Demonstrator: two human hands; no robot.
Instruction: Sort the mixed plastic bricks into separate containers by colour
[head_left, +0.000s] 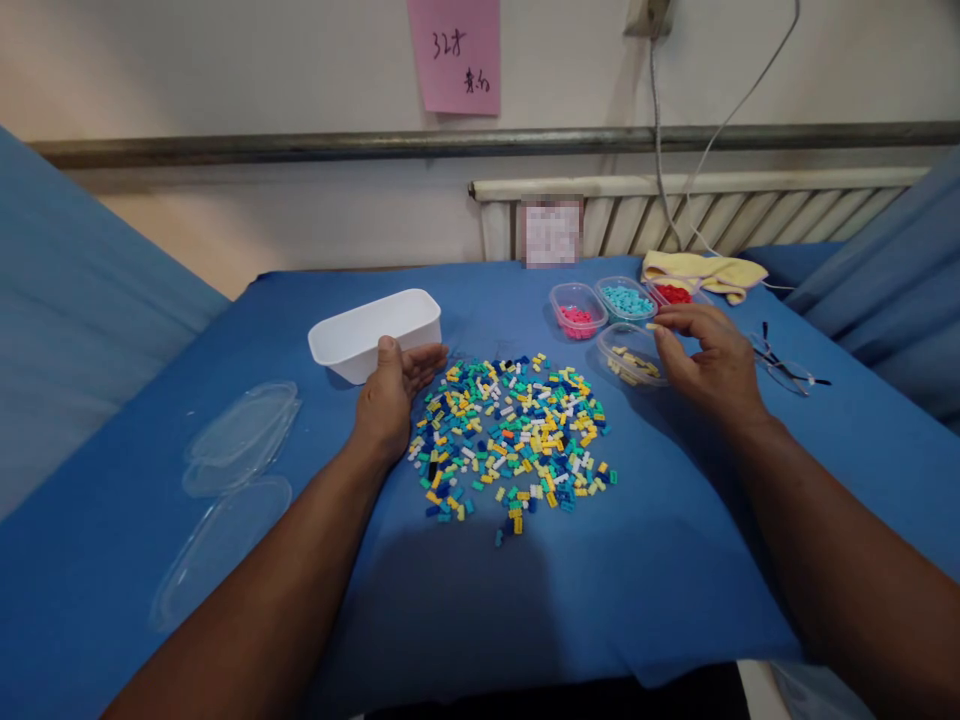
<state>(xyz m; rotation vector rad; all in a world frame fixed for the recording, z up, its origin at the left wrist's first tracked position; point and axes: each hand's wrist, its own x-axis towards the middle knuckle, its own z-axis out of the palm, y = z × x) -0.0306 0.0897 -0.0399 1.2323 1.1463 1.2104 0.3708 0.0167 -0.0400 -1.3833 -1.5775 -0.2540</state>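
Observation:
A spread of small toy bricks (517,430) in yellow, blue, teal and white lies on the blue cloth. My left hand (394,400) rests on edge at the pile's left side, fingers stretched out, in front of a white oblong tub (375,330). Over the right rim of a clear container (611,365) with pale yellow bricks (634,368), my right hand (709,360) pinches a small pale yellow brick (652,326) between thumb and index finger. Behind stand clear containers of pink bricks (576,318), light blue bricks (628,301) and red bricks (673,293).
Clear plastic lids (225,530) lie at the left. Glasses (787,370) are right of my right hand, and a yellow cloth (701,272) lies behind the containers. A radiator (795,205) and a wall with a pink note (456,60) border the table's far side.

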